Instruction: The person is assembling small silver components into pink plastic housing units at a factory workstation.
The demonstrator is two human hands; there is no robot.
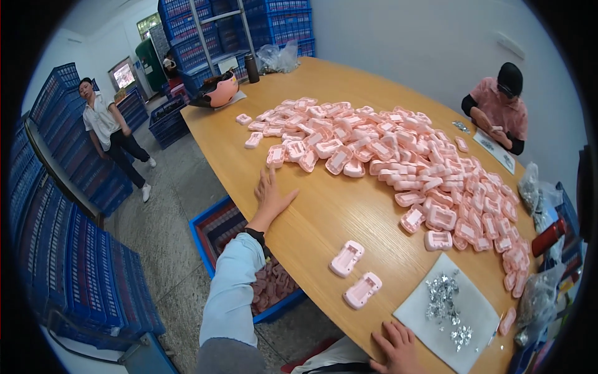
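My left hand [272, 199] reaches over the left edge of the table, fingers stretched out and holding nothing. Its fingertips are at the near side of a pink plastic shell [276, 155] at the left end of a large heap of such shells [386, 146]; I cannot tell whether they touch. My right hand [397, 349] lies on the near table edge, fingers spread and nothing in them, beside a white foam sheet [414, 306]. Small shiny metal pieces [443, 294] are scattered on that sheet. Two pink shells, one [347, 258] behind the other [362, 290], lie between my hands.
A blue crate [205, 234] with pink parts stands under the table's left edge. Across the wooden table [249, 149] a person [498, 109] in a black cap works. Another person [112, 121] stands beside stacked blue crates [68, 249]. A pink helmet [221, 92] and dark bottle [251, 68] stand far left.
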